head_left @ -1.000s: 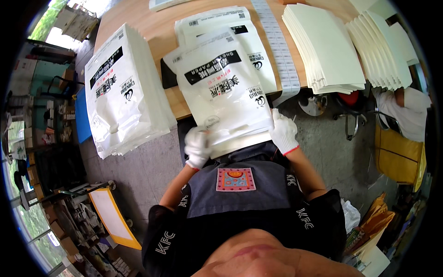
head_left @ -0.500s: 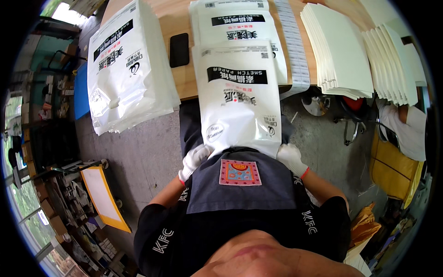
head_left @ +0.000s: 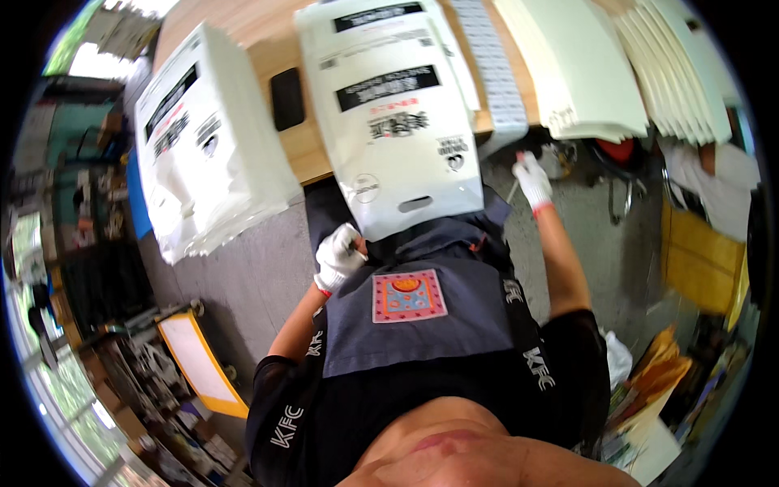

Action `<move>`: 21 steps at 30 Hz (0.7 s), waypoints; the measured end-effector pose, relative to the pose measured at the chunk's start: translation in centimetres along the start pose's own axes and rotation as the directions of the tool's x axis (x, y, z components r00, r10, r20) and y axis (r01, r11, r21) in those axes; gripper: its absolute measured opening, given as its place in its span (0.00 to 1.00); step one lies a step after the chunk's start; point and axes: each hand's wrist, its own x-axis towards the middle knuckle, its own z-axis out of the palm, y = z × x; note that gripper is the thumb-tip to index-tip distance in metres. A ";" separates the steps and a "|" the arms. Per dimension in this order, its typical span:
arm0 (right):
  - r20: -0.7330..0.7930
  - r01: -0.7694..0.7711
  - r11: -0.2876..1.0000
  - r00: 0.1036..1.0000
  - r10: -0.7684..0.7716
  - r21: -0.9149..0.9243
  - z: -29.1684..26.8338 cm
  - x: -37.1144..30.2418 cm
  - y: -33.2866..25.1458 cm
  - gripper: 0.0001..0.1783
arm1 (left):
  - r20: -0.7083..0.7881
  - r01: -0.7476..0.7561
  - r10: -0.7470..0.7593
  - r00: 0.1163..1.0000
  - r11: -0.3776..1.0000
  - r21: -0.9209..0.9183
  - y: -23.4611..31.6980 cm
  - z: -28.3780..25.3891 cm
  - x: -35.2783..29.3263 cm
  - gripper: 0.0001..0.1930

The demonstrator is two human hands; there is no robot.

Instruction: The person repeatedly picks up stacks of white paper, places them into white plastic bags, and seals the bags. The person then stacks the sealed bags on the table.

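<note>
A white plastic bag (head_left: 398,138) with black printed bands was laid over the near edge of the wooden table (head_left: 304,150), its lower end hanging down against a grey apron (head_left: 422,325). The gloved left hand (head_left: 339,256) was held just below the bag's lower left corner, its fingers curled narrow; whether the corner was pinched could not be told. The gloved right hand (head_left: 533,178) was raised to the right of the bag, apart from it, near stacked cream sheets (head_left: 584,73); its fingers were too blurred to judge. A pile of similar bags (head_left: 207,154) lay to the bag's left.
</note>
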 end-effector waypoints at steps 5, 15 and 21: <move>0.115 -0.067 0.979 0.992 0.045 0.192 5.0 6.2 1.5 0.34 | 0.109 -0.092 0.097 0.989 0.995 -0.049 3.3 4.0 5.6 0.11; 0.028 0.123 0.917 0.989 -0.145 0.380 -2.2 -0.5 -1.0 0.11 | 0.651 0.537 -0.178 0.738 0.739 -0.407 7.8 12.3 13.1 0.23; -0.323 0.551 0.725 0.833 -0.449 0.414 -6.4 -6.8 -5.4 0.14 | 0.804 0.812 -0.214 0.555 0.352 -0.466 10.2 16.6 17.6 0.16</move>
